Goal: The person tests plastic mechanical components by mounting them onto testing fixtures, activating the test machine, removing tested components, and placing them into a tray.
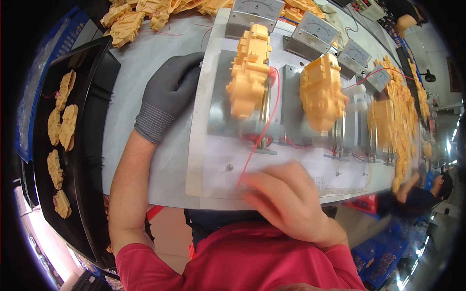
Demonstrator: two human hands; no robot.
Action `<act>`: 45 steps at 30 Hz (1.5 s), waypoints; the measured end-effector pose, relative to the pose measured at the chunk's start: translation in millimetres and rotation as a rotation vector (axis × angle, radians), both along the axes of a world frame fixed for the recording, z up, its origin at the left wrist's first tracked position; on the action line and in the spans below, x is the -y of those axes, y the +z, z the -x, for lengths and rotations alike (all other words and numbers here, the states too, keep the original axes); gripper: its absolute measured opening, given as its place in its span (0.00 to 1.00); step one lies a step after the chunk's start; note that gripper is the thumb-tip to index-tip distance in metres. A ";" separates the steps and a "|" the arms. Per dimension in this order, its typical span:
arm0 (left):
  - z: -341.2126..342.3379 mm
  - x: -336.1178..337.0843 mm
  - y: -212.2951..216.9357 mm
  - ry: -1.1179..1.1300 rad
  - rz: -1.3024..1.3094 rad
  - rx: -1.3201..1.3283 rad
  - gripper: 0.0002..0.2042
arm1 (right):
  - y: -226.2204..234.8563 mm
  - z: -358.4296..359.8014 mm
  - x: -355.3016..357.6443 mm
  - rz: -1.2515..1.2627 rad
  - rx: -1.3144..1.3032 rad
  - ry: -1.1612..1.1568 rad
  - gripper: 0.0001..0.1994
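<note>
My left hand (170,82), in a grey knitted glove, rests on the table against the left edge of the white board (196,165). Its fingers are curled, and their inner side is hidden. My bare right hand (286,194), smeared by motion, is over the board's near edge with bent fingers. At its fingertips is the lower end of a thin red wire (264,128). That wire runs up to an orange plastic gearbox-like housing (250,72) mounted upright on the board. A second such housing (323,92) stands to its right, beyond my right hand.
Analog meters (313,31) in metal cases line the board's far side. A black tray (90,140) with several orange parts stands at left. More orange housings (128,29) are heaped at the back, others (400,111) at right. A person (429,186) is farther right.
</note>
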State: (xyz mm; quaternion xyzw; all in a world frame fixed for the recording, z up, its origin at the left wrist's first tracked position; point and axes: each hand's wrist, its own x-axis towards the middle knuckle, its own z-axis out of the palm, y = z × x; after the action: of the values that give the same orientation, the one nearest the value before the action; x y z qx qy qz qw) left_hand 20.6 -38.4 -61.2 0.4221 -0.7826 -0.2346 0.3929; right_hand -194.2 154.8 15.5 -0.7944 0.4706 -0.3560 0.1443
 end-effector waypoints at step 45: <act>-45.4 18.8 -51.4 -0.107 -0.353 -0.351 0.21 | -19.5 -12.9 19.2 -0.030 0.089 0.019 0.09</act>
State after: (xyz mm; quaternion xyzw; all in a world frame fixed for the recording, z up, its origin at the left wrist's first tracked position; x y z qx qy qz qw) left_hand 66.0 -57.2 -112.6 0.3947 -0.6705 -0.4580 0.4301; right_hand -181.3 135.5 -4.0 -0.7799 0.4614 -0.3826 0.1804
